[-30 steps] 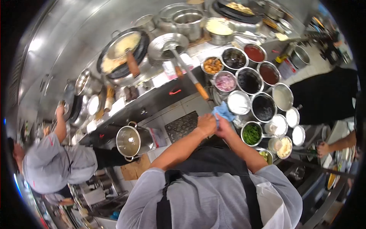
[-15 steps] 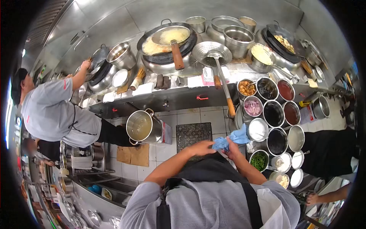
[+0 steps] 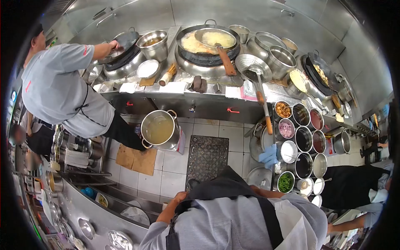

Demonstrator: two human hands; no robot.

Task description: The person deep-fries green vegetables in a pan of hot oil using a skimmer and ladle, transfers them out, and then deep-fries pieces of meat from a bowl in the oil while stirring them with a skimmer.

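Inspected pos. of hands vs. nearest items. Found L hand [image 3: 180, 196] low at L side of blk apron [image 3: 221, 181], close against its edge; cannot confirm contact. Noted nothing visibly held; cannot tell from this angle whether curled or spread. Found R hand [image 3: 255, 190] at R edge of apron, mostly hidden behind it; cannot tell finger state or any grip.

Located blue cloth [image 3: 268, 155] fwd and slightly R of R hand, apart from both hands. Lying bunched at L edge of ingredient group, just beside white foodstuff [image 3: 288, 149] in its tub; can assign no clear long axis to it. Rated R hand nearer by far; L hand well apart, on opp. side of body. Also noted round metal pan [image 3: 258, 180] in line btwn R hand and cloth, apparently lower; cannot judge ht. diff. exactly.

Further fwd, beyond cloth, observed long-handled ladle [image 3: 269, 126], lying w/ long axis roughly straight away from body, wooden grip end projecting past stove edge toward wearer, bowl end at perforated strainer [image 3: 246, 62]. Beside R hand, to R, recorded chopped greens [image 3: 285, 182], also nr; no contact seen.
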